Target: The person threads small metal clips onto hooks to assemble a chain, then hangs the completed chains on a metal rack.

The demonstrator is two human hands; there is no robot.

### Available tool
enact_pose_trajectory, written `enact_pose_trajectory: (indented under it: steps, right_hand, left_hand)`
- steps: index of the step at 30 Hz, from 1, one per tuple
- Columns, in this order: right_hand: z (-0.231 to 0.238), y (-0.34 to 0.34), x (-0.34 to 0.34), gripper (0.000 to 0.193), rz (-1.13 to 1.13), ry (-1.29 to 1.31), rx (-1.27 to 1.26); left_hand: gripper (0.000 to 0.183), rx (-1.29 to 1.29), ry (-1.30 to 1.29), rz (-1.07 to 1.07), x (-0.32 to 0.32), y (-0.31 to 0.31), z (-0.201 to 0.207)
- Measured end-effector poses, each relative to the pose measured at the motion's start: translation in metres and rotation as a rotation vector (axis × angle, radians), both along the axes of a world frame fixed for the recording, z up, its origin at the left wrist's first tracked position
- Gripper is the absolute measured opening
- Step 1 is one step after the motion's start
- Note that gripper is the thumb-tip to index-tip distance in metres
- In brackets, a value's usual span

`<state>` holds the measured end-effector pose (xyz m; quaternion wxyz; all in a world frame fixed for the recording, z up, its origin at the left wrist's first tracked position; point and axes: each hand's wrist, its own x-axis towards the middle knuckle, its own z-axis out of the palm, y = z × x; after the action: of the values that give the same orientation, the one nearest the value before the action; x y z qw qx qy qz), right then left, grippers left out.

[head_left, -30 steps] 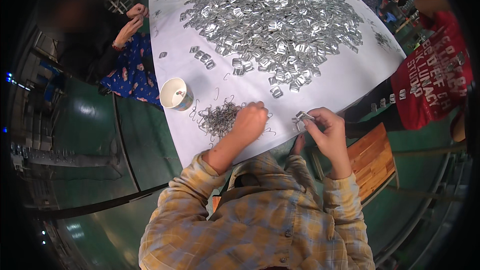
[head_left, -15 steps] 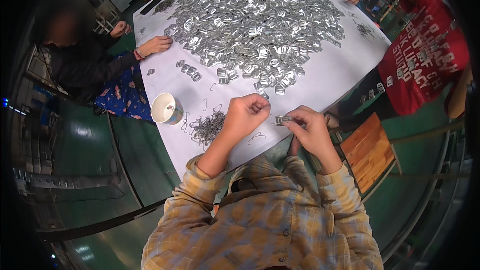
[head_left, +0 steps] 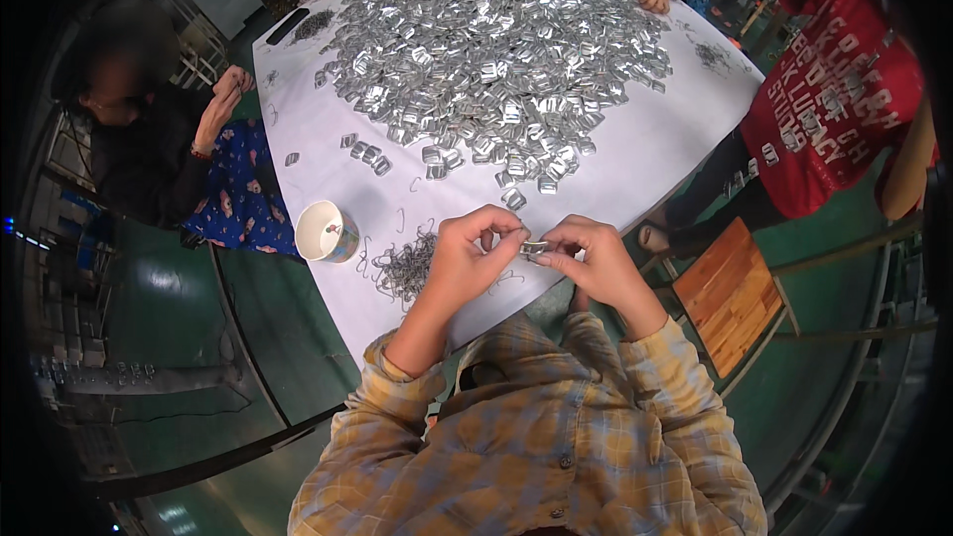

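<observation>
Close to the table's near edge, a small silver metal buckle [head_left: 534, 247] is pinched between the thumb and fingers of my right hand [head_left: 601, 260]. My left hand [head_left: 465, 256] is closed in a pinch right at the buckle's left side; what lies between its fingertips is too small to make out. Beside my left wrist lies a heap of thin bent wire hooks [head_left: 405, 266]. A single loose buckle [head_left: 513, 199] rests on the white tabletop [head_left: 328, 174] just beyond my hands.
A large pile of silver buckles [head_left: 496, 60] covers the middle of the table. A white paper cup [head_left: 326, 232] stands left of the hooks. Several co-workers sit or stand around the table, one in a red shirt [head_left: 844, 89]. A wooden stool [head_left: 730, 293] is at right.
My left hand has moved to the buckle, and my right hand has brought it slightly left, so both hands now meet. The co-worker at left has drawn a hand back from the table.
</observation>
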<state>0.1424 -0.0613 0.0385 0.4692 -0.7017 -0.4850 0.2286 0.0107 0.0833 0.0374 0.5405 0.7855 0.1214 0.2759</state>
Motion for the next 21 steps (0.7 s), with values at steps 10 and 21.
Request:
enact_pose_trajectory:
  steps: [10, 21]
  right_hand:
    - [-0.078, 0.066, 0.009, 0.029, -0.277, -0.395, -0.036]
    - [-0.062, 0.061, 0.021, 0.009, -0.129, 0.682, 0.211]
  left_hand:
    - [0.005, -0.19, -0.013, 0.167, -0.017, 0.004, -0.017]
    - [0.007, -0.111, 0.054, 0.082, -0.018, 0.004, -0.017]
